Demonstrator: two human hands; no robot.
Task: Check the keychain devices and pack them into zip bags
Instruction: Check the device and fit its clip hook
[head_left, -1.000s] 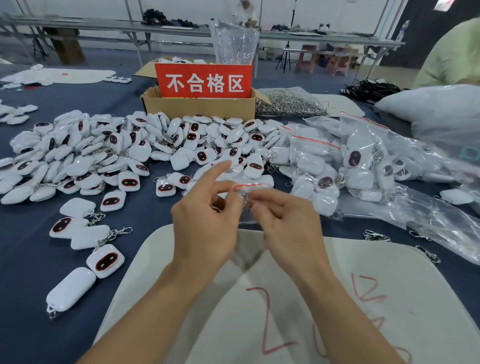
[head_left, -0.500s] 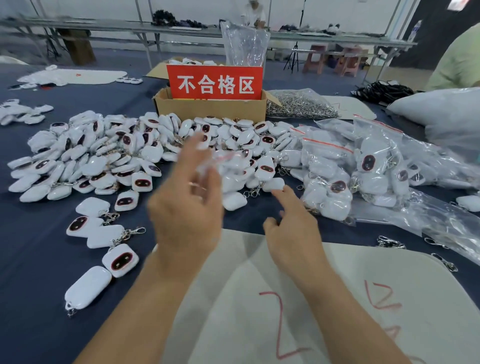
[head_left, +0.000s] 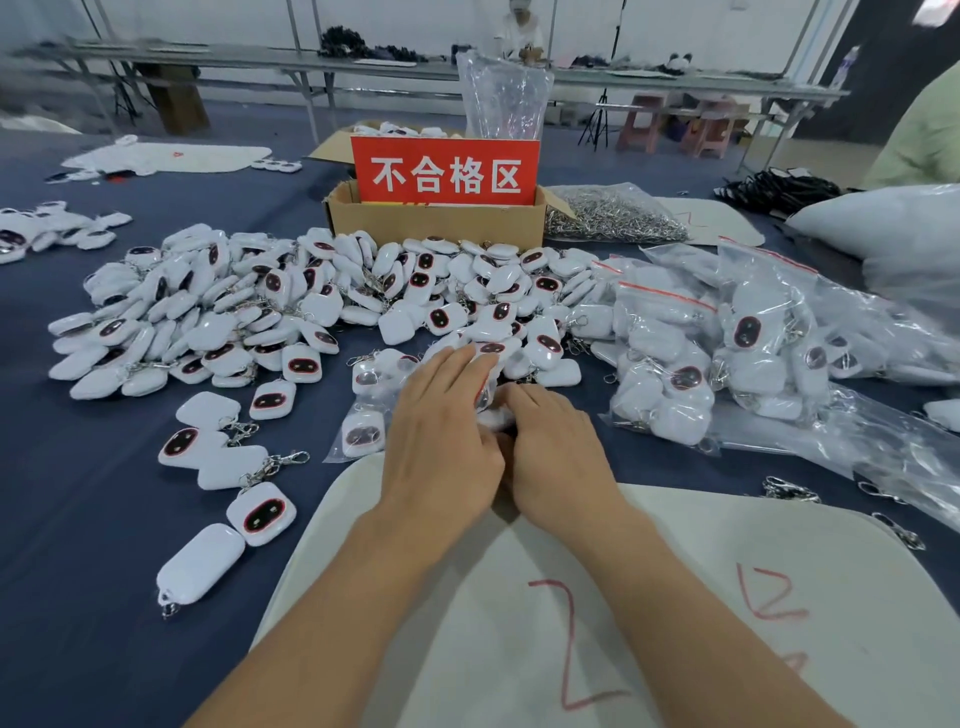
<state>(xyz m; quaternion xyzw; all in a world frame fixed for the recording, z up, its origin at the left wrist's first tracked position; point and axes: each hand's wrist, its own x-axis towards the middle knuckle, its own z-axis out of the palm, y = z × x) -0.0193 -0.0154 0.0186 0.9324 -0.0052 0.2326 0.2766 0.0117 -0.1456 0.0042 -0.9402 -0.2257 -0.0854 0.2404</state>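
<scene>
Take the cardboard box with its red sign as your mark. Against its front wall begins the heap of loose keychain devices, which spreads left of the box and toward you over the blue table. Just beside the box on its right lies a bag of metal clasps. Behind the box stands a bunch of clear plastic bags.

In front of the box and to its right, packed zip bags pile up, red seal strips showing. A big white sack lies farther right. In front of the box and to its left, a few single devices with clasps lie apart from the heap.

Straight in front of the box, nearest you, is a white mat marked in red, and your wrists cross its far edge. Bare table shows left of the mat, and also right of it, where some loose clasps lie.

Your hands meet in front of the box, at the near edge of the heap. Your left hand lies flat with fingers straight, over the devices and the edge of a zip bag with devices inside. Your right hand touches the left, its fingers bent over a white device. Whether it grips that device cannot be told.
</scene>
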